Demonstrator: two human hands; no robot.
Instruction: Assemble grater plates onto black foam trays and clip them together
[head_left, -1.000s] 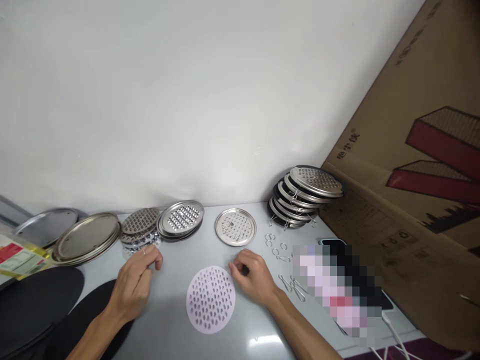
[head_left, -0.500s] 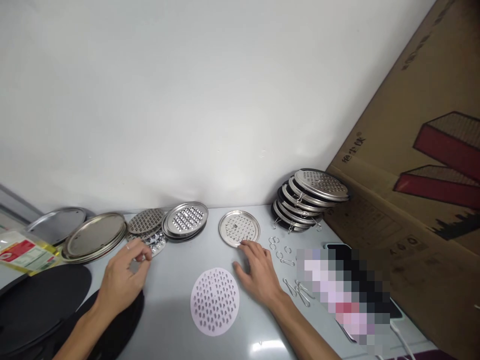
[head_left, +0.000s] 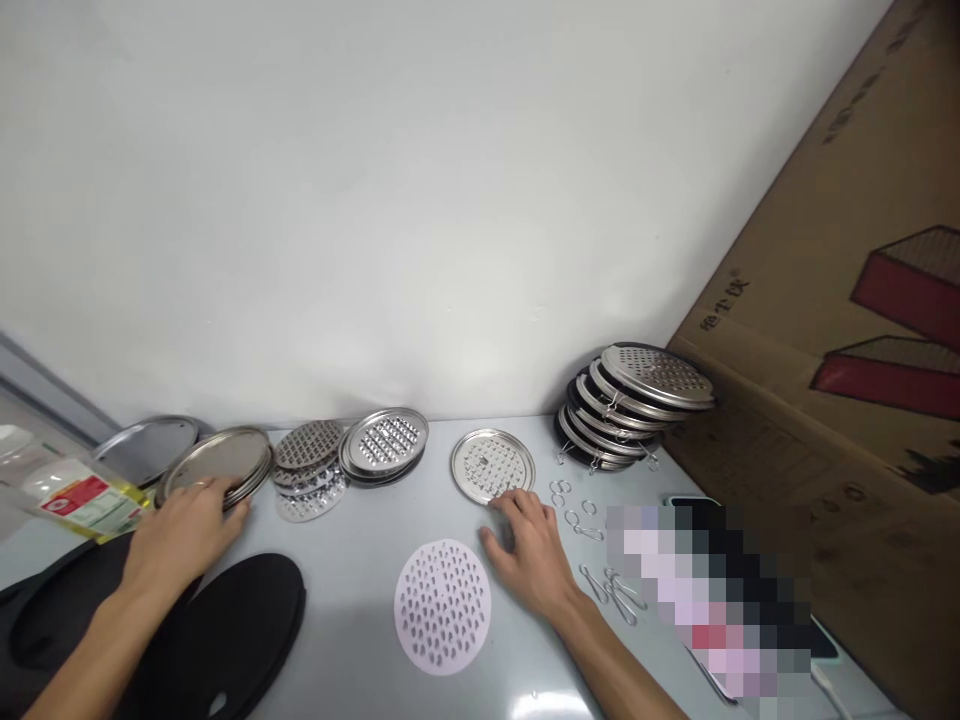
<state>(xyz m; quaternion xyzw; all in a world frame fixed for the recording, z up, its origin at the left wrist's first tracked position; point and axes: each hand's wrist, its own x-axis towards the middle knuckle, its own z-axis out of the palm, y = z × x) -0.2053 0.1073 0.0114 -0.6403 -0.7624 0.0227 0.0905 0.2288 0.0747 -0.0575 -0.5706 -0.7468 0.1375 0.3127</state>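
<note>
My left hand (head_left: pixel 184 540) lies over the near edge of a stack of round metal plates (head_left: pixel 217 460), fingers on top and thumb apart at the side. My right hand (head_left: pixel 534 555) is open, with its fingertips at the near rim of a round metal grater plate (head_left: pixel 493 466) that lies flat on the table. Between my hands, closer to me, lies a pale flat perforated disc (head_left: pixel 442 607). Loose perforated discs (head_left: pixel 309 445) and a small pile of rimmed grater plates (head_left: pixel 386 440) stand right of my left hand.
A stack of grater plates with black parts and wire clips (head_left: pixel 637 400) stands at the back right. Wire rings (head_left: pixel 559 490) and wire clips (head_left: pixel 619 595) lie before it. Black discs (head_left: pixel 232 630) lie front left beside a yellow plastic packet (head_left: pixel 94 505). A cardboard box (head_left: pixel 810 450) rises at right.
My left hand has moved left from beside the perforated discs onto the metal plate stack. My right hand stays by the grater plate. The whole view has shifted slightly.
</note>
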